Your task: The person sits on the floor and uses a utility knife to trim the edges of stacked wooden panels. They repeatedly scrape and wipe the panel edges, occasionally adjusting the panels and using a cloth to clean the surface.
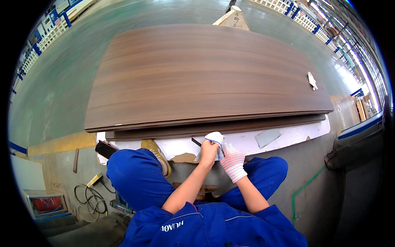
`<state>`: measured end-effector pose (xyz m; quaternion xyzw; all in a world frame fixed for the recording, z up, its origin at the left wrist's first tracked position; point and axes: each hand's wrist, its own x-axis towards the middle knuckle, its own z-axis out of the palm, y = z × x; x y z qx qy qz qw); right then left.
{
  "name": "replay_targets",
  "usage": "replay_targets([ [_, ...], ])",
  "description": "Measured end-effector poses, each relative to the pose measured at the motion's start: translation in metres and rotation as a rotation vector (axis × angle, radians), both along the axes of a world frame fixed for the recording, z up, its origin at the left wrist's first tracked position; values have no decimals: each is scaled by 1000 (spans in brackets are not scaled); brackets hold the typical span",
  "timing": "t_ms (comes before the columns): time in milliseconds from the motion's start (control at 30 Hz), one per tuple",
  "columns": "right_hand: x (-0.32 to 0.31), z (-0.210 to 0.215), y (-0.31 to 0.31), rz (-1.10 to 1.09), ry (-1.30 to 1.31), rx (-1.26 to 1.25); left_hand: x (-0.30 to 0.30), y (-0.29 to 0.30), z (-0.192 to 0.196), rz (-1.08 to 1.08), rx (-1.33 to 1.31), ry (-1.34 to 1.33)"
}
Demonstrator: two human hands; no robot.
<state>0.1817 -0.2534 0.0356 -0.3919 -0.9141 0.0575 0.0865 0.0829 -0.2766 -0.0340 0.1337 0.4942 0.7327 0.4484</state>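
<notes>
My left hand is bare over its back and wrist, its fingers curled at a bunched white fabric piece with a blue edge, which looks like a glove. How far the fabric covers the fingers is hard to tell. Pressed close on the right, my right hand wears a white knit glove with orange stripes. Its fingers are closed at the same fabric, and their tips are partly hidden. Both hands are just in front of a stack of brown wood-grain panels, above a white sheet.
A small whitish scrap lies on the top panel's right side. On the white sheet rests a grey rectangular piece. Coiled cable and a power tool lie at lower left. A pallet jack stands beyond the stack.
</notes>
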Motion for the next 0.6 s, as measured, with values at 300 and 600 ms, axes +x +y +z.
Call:
replay_targets([
  [300, 4, 18, -21, 115, 275, -337, 3, 2, 16, -104, 211, -524],
  [600, -2, 36, -37, 296, 419, -175, 4, 11, -23, -338, 208, -602],
])
